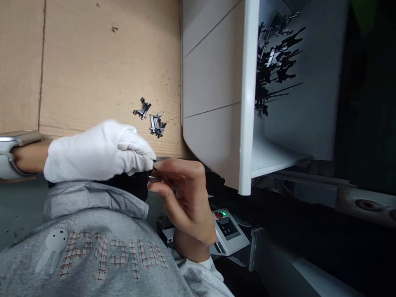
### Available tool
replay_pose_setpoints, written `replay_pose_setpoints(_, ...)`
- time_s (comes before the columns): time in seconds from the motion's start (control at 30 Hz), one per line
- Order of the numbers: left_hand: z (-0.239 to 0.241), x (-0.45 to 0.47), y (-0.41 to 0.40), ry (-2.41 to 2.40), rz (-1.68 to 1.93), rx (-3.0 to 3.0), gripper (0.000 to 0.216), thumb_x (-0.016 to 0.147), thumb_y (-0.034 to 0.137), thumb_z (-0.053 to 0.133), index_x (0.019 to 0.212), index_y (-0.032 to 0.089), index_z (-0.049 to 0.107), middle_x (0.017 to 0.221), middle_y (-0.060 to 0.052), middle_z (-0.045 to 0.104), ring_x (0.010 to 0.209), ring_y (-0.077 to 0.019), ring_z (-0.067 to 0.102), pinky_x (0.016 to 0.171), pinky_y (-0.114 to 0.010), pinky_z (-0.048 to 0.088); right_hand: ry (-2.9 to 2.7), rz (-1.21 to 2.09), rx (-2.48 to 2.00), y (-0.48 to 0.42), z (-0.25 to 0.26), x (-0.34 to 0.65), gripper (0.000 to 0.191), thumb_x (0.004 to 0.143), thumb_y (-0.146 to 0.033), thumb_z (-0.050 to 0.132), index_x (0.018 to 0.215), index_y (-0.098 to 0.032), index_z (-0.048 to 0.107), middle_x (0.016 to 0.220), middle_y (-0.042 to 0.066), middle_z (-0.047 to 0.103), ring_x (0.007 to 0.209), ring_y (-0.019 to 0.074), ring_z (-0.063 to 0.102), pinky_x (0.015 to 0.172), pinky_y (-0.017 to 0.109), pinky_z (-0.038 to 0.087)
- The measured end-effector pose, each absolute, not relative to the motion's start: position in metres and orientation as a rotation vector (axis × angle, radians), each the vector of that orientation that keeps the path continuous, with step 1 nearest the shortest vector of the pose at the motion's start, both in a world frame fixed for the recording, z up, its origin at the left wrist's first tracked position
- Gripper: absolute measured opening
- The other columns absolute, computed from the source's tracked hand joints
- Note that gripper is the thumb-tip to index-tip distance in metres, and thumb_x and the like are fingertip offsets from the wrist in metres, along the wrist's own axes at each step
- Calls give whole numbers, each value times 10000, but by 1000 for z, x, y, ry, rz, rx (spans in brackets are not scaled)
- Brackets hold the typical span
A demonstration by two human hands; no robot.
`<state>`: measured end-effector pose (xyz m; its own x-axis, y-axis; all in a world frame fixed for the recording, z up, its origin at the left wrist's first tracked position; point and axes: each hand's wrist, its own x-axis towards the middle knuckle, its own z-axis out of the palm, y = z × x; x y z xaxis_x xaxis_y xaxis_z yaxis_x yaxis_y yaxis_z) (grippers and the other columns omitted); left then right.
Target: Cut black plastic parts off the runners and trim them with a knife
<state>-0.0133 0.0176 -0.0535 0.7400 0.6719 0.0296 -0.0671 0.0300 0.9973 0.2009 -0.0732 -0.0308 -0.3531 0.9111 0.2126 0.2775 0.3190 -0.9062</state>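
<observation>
My left hand (102,152) wears a white glove and is closed in a pinch. A tiny dark edge of a small black part (154,162) shows at its fingertips; the rest is hidden. Bare, my right hand (185,194) meets the glove there, its index fingertip against that dark edge. Near its thumb shows a small shiny piece (154,179), too small to name. Just beyond the hands, a black plastic bracket-like part (142,109) lies on the tabletop (102,74). Beside it are more such black parts (157,125), bunched close together.
To the right stands a large white bin (213,74) with a raised rim. Inside it are many black plastic pieces (275,66), some on thin sprues. Below, a control box (229,231) has a screen and a lit green button. A small scrap (114,29) lies far back.
</observation>
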Motion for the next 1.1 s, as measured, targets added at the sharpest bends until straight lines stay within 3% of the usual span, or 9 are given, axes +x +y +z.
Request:
replay_pose_setpoints(0.2,-54,-11,17,557,549,1360,334,939,308,644,640,159,657,619,62,589,566,-35,500,532,-96,433,-1792,1054,-1063,-69,-32,197,496,1026,-90,756,1421,-364,634,1099,-16,792,799,157,805,680,256,689)
replay_pose_setpoints(0.33,-51,-13,19,617,573,1490,316,919,249,577,623,152,625,607,61,582,608,-37,494,583,-104,413,-1788,1052,-1085,-68,-37,196,449,1045,-135,747,1402,-375,621,1137,-7,800,888,177,831,749,279,710)
replay_pose_setpoints(0.67,-49,-14,18,702,576,1464,281,862,239,645,591,165,670,559,79,630,580,-28,520,577,-89,431,-1755,1044,-1097,-68,-40,193,363,1057,-128,709,1310,-378,634,1072,-25,794,880,175,837,772,279,712)
replay_pose_setpoints(0.93,-49,-15,17,682,539,1454,270,901,268,654,657,156,672,628,50,625,667,-57,553,604,-141,438,-1762,1094,-1027,-69,-37,197,380,1063,-149,747,1375,-323,619,1147,7,784,980,169,844,843,272,728)
replay_pose_setpoints(1.1,-49,-14,18,680,515,1432,234,872,262,654,661,165,674,645,61,614,646,-49,532,609,-142,440,-1780,1092,-1054,-69,-36,197,408,1060,-147,744,1385,-356,610,1147,3,781,990,182,845,822,301,741)
